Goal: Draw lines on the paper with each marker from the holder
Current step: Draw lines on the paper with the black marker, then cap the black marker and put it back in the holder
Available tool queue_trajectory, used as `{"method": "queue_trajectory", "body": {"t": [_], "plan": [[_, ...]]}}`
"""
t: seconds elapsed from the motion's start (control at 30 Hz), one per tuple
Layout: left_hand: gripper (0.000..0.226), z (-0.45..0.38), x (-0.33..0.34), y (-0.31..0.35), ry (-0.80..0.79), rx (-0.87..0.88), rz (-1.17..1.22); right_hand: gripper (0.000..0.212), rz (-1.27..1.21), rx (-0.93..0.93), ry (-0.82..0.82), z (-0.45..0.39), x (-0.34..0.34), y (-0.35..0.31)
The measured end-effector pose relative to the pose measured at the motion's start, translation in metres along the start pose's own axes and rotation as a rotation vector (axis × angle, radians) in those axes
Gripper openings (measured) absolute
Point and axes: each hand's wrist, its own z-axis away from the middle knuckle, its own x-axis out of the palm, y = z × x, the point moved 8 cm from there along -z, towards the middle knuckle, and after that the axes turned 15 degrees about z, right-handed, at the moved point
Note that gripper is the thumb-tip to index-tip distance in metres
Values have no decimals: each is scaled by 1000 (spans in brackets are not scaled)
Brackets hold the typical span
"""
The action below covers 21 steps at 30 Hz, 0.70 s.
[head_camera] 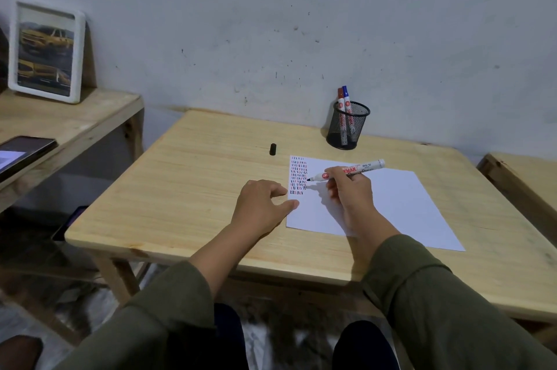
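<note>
A white sheet of paper (401, 206) lies on the wooden table (196, 188). Rows of short black, red and blue strokes (298, 175) fill its top-left corner. My right hand (349, 191) grips an uncapped black marker (346, 172), its tip touching or just above the strokes. Beside the paper's left edge rests my left hand (262, 203), fingers spread, thumb and a fingertip on the sheet. The black cap (272, 149) lies on the table behind. At the back, a black mesh holder (348, 125) contains a red marker (341, 98) and a blue marker (346, 95).
A second wooden table at the left carries a white picture frame (45, 51) and a dark tablet (21, 155). The edge of another wooden table (524, 176) shows at the right. A grey wall stands close behind the holder.
</note>
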Motion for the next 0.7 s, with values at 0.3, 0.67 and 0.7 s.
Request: {"method": "queue_trajectory", "body": {"t": [0.3,0.67,0.7], "plan": [[46,-67,-21,8,115,-8,128,15,-170,-19,-87,-29,13,-22],[31,-130,3,-9,71,-128,30,11,-245,-26,-129,-67,24,-40],[28,-132,4,-10,80,-134,40,9,-247,-25,-132,-70,26,-42]]}}
